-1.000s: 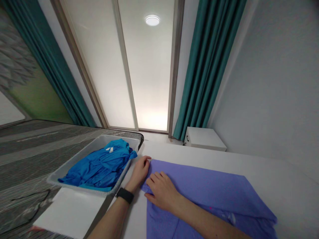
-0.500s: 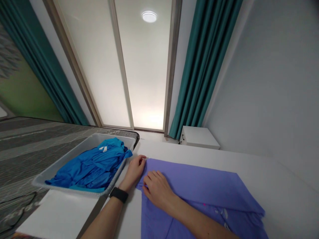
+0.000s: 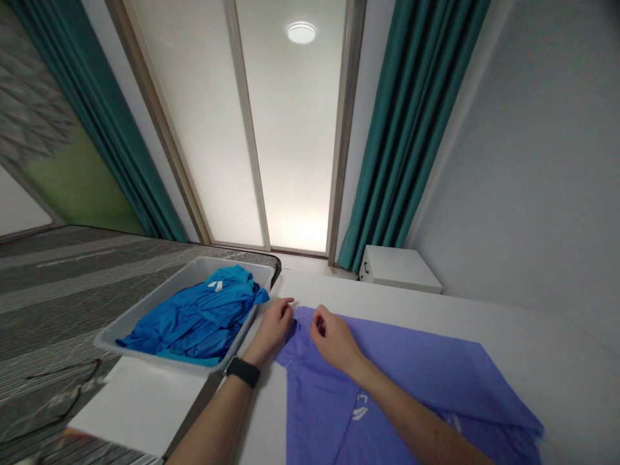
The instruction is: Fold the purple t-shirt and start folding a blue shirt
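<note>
A purple shirt [image 3: 411, 361] lies partly folded over, with white marks showing on its front. Near its far left corner, the fingers of my left hand [image 3: 277, 324] are closed on the cloth, the index finger reaching forward. A black band circles that wrist. My right hand [image 3: 334, 337] is a little to the right, over the same end of the shirt. Its fingers are curled in a pinch at the fabric, though the fingertips are partly hidden. Between the two hands the cloth is wrinkled and bunched.
The shirt rests on a white table [image 3: 508, 329]. At left stands a translucent plastic bin [image 3: 159, 303] holding blue clothing [image 3: 194, 316]. A white board-like surface [image 3: 140, 400] lies below the bin. Beyond the table are a white cabinet [image 3: 402, 268] and teal curtains [image 3: 411, 142].
My right hand has moved away from me and rightward, from the shirt's left edge to near its far edge. The cloth beneath has shifted and wrinkled, baring a white mark. The view has turned slightly left.
</note>
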`<action>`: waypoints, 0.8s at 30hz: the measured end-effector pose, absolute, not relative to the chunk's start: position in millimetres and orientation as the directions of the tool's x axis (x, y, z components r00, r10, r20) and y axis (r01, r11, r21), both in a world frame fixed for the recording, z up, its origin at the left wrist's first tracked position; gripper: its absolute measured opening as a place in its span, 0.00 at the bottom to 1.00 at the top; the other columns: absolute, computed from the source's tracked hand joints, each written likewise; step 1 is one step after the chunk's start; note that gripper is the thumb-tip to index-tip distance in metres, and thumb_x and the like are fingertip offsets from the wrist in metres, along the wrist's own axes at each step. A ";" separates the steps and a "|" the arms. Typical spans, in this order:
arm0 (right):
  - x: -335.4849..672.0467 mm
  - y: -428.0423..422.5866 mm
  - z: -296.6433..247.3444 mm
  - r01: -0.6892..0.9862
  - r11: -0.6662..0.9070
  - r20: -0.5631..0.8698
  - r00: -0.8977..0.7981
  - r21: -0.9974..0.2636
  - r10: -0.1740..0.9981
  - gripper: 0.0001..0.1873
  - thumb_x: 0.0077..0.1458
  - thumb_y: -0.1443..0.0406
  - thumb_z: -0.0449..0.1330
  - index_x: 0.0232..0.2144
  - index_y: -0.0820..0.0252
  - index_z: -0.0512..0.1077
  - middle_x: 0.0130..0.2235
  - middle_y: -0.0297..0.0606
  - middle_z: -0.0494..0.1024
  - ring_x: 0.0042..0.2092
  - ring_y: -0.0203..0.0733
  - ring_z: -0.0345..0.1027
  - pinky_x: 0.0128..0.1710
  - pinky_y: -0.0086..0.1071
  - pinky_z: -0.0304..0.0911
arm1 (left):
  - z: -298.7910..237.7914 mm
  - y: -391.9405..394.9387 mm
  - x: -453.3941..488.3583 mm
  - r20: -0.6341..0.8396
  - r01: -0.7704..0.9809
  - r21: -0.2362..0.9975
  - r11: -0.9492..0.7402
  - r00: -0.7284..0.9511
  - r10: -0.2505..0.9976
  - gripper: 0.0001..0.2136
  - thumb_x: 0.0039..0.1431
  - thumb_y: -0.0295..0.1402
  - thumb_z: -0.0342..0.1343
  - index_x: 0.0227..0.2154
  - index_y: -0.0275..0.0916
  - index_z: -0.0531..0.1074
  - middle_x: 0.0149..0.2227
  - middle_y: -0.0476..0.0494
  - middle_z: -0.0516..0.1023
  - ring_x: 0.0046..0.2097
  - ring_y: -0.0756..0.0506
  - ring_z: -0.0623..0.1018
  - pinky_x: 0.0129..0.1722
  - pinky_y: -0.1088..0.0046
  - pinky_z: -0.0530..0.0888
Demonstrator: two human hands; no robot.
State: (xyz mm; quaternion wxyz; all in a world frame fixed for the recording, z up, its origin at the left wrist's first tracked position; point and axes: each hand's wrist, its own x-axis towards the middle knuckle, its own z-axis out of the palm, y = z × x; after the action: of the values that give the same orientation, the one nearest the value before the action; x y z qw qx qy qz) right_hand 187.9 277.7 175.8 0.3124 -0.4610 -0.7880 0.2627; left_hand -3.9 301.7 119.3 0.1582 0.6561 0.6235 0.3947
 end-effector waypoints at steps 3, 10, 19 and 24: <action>198.3 290.8 183.2 0.480 0.410 0.290 -0.306 -0.776 0.907 0.04 0.56 0.64 0.52 0.29 0.55 0.63 0.24 0.28 0.69 0.26 0.36 0.63 0.28 0.27 0.54 | 121.3 301.1 -2.3 0.317 0.693 0.695 -0.190 -0.058 0.947 0.17 0.58 0.29 0.49 0.48 0.34 0.75 0.39 0.40 0.78 0.40 0.44 0.77 0.44 0.67 0.73; 217.6 307.2 201.2 0.404 0.465 0.378 -0.280 -0.787 0.883 0.08 0.56 0.59 0.54 0.30 0.56 0.67 0.28 0.32 0.74 0.29 0.38 0.66 0.29 0.29 0.57 | 126.3 303.0 4.5 0.282 0.708 0.664 -0.242 0.063 0.957 0.22 0.54 0.28 0.55 0.54 0.39 0.72 0.49 0.39 0.76 0.50 0.41 0.73 0.53 0.62 0.67; 225.1 317.5 201.7 0.463 0.457 0.366 -0.278 -0.759 0.888 0.06 0.57 0.61 0.54 0.32 0.56 0.68 0.31 0.34 0.76 0.32 0.39 0.69 0.33 0.31 0.60 | 132.1 328.4 8.6 0.206 0.667 0.711 -0.224 0.107 0.973 0.08 0.54 0.28 0.53 0.33 0.40 0.77 0.32 0.46 0.79 0.33 0.46 0.75 0.36 0.74 0.70; 223.1 308.7 207.9 0.495 0.485 0.357 -0.335 -0.721 0.872 0.04 0.60 0.64 0.54 0.34 0.57 0.69 0.30 0.32 0.74 0.32 0.37 0.67 0.32 0.29 0.59 | 132.7 324.3 8.5 0.202 0.611 0.757 -0.232 0.119 0.972 0.09 0.54 0.27 0.50 0.32 0.40 0.77 0.30 0.47 0.79 0.33 0.47 0.76 0.35 0.75 0.70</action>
State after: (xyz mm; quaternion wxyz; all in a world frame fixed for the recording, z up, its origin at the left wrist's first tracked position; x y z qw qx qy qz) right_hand 223.1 308.7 207.9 0.3730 -0.4399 -0.7769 0.2527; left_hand 8.5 324.3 132.7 0.2575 0.7023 0.5635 0.3506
